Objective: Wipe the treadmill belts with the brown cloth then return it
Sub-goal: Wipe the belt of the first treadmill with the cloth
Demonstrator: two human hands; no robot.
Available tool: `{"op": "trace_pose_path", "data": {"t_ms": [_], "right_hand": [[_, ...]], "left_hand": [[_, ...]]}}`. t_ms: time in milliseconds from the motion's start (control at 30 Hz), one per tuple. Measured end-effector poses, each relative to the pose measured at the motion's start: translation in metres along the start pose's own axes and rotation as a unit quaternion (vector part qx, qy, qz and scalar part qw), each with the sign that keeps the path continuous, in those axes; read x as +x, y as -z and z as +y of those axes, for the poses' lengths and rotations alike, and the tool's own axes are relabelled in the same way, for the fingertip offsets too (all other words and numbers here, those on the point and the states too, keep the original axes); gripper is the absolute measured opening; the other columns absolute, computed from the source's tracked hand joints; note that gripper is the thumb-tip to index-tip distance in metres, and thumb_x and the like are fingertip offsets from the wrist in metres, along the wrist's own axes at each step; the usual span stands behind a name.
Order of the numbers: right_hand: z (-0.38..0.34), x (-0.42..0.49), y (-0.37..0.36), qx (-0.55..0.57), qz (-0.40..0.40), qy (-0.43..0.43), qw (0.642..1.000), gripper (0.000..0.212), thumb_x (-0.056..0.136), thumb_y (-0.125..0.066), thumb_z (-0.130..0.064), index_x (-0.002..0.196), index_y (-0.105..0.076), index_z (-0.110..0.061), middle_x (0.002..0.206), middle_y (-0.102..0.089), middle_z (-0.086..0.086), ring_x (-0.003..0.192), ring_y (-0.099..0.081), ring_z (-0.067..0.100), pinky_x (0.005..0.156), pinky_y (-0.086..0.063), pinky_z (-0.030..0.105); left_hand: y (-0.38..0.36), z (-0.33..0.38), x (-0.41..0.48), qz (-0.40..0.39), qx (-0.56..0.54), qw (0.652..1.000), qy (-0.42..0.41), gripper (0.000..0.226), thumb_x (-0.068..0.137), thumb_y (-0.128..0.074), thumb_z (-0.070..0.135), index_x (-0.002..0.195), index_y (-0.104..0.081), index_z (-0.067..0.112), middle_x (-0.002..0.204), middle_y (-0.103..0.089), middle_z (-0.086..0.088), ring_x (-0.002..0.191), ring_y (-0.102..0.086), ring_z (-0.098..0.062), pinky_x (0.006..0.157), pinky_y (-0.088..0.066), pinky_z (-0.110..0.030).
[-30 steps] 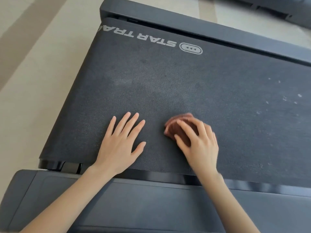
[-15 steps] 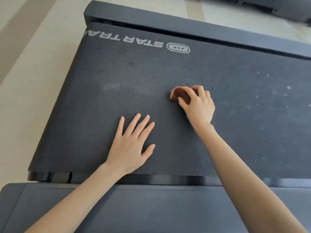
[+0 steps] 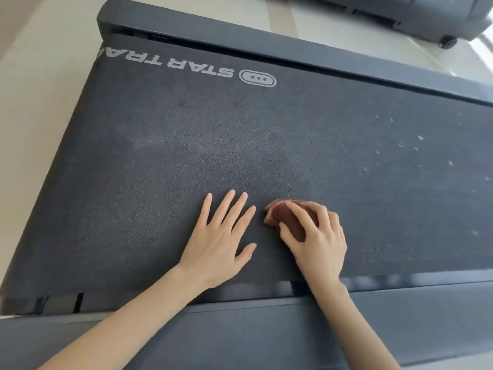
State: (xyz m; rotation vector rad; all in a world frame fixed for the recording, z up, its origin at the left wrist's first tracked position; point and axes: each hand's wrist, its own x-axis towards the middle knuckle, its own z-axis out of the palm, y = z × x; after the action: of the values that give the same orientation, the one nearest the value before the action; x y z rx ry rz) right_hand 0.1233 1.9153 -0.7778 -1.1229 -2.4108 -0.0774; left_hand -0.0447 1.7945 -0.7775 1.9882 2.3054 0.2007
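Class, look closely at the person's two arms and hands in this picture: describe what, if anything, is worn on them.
Nothing is worn. The left hand and right hand are bare, with no gloves, rings, watch or bracelet visible. Both forearms are uncovered as far as the picture's lower edge, so no sleeve shows. The fingernails look short and unpainted.

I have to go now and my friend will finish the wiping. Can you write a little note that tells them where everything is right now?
Left hand: flat and open on the treadmill belt, holding nothing.
Right hand: pressing the bunched brown cloth onto the belt, near the close edge.
Done: nothing surely finished; the belt looks patchy around the hands.
Left: pale specks dot the belt's right part, so wipe there. Another treadmill sits at the top right. Then put the cloth back.
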Motion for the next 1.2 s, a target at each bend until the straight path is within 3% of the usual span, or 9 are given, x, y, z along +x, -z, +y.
{"op": "trace_pose_path", "data": {"t_ms": [100,267,533,733,833,900,967,1067,1200], "right_hand": [[0.010,0.053,-0.020,-0.027,-0.015,-0.030,0.999,0.033,0.081,-0.062,-0.044,0.113,-0.063,-0.036,0.109,-0.059,-0.003,0.090,-0.054,0.027,0.068,-0.049,0.036],[0.026,0.120,-0.033,-0.056,-0.093,-0.121,0.987,0.039,0.089,-0.055,-0.046,0.124,-0.056,-0.032,0.124,-0.051,0.004,0.103,-0.049,0.032,0.076,-0.045,0.038],[-0.004,-0.003,0.020,-0.033,-0.080,-0.103,0.991,0.039,0.084,-0.065,-0.040,0.122,-0.061,-0.030,0.123,-0.055,0.006,0.093,-0.051,0.032,0.073,-0.051,0.042],[0.024,-0.035,0.052,-0.057,-0.098,-0.015,0.993,0.038,0.081,-0.067,-0.040,0.118,-0.064,-0.033,0.111,-0.061,0.006,0.082,-0.056,0.034,0.069,-0.051,0.039],[0.096,-0.020,0.066,-0.090,-0.103,-0.176,0.975,0.039,0.086,-0.063,-0.041,0.124,-0.057,-0.039,0.119,-0.054,0.005,0.099,-0.052,0.036,0.081,-0.048,0.041],[0.135,-0.010,0.071,-0.076,-0.082,-0.323,0.940,0.039,0.090,-0.056,-0.044,0.129,-0.052,-0.038,0.126,-0.047,0.009,0.109,-0.046,0.038,0.088,-0.043,0.044],[0.139,0.000,0.060,-0.087,-0.065,-0.390,0.914,0.040,0.093,-0.051,-0.043,0.131,-0.050,-0.033,0.129,-0.044,0.013,0.111,-0.044,0.041,0.090,-0.041,0.045],[0.099,0.010,0.038,-0.132,-0.050,-0.298,0.944,0.038,0.092,-0.053,-0.041,0.128,-0.055,-0.029,0.125,-0.048,0.014,0.102,-0.047,0.039,0.088,-0.041,0.042],[0.033,0.019,0.021,-0.075,-0.042,-0.138,0.987,0.036,0.084,-0.065,-0.040,0.118,-0.063,-0.029,0.111,-0.058,0.012,0.086,-0.053,0.035,0.070,-0.047,0.039]], "left_hand": [[-0.002,0.000,-0.001,0.006,-0.001,1.000,0.001,0.065,0.089,-0.029,0.052,0.143,-0.038,0.016,0.154,-0.026,-0.008,0.143,-0.017,-0.027,0.112,-0.018,-0.057],[-0.002,0.000,-0.002,0.011,-0.002,1.000,0.002,0.066,0.089,-0.027,0.053,0.142,-0.039,0.016,0.153,-0.028,-0.008,0.143,-0.019,-0.027,0.112,-0.019,-0.057],[-0.001,0.000,-0.003,0.024,-0.007,1.000,-0.006,0.069,0.088,-0.022,0.054,0.142,-0.039,0.016,0.152,-0.030,-0.008,0.142,-0.020,-0.027,0.113,-0.017,-0.055],[-0.001,-0.005,-0.005,0.035,-0.021,0.999,-0.003,0.069,0.086,-0.023,0.056,0.139,-0.043,0.017,0.150,-0.035,-0.007,0.141,-0.025,-0.025,0.114,-0.017,-0.052],[0.002,-0.006,-0.005,0.030,-0.025,0.999,-0.003,0.069,0.086,-0.023,0.056,0.140,-0.043,0.017,0.150,-0.035,-0.006,0.141,-0.025,-0.025,0.114,-0.017,-0.052],[0.003,-0.004,-0.005,0.030,-0.025,0.999,0.002,0.068,0.086,-0.024,0.055,0.139,-0.044,0.017,0.150,-0.035,-0.006,0.141,-0.026,-0.025,0.114,-0.019,-0.053],[0.003,-0.002,-0.005,0.029,-0.028,0.999,0.004,0.068,0.086,-0.025,0.054,0.139,-0.044,0.017,0.149,-0.036,-0.006,0.141,-0.026,-0.025,0.113,-0.019,-0.053],[0.001,-0.001,-0.004,0.031,-0.027,0.999,0.004,0.067,0.086,-0.026,0.052,0.138,-0.045,0.016,0.149,-0.036,-0.007,0.140,-0.027,-0.026,0.113,-0.019,-0.054],[0.000,0.003,0.003,0.026,-0.027,0.999,0.014,0.068,0.084,-0.028,0.052,0.136,-0.048,0.013,0.147,-0.039,-0.009,0.139,-0.028,-0.028,0.111,-0.020,-0.058]]}}
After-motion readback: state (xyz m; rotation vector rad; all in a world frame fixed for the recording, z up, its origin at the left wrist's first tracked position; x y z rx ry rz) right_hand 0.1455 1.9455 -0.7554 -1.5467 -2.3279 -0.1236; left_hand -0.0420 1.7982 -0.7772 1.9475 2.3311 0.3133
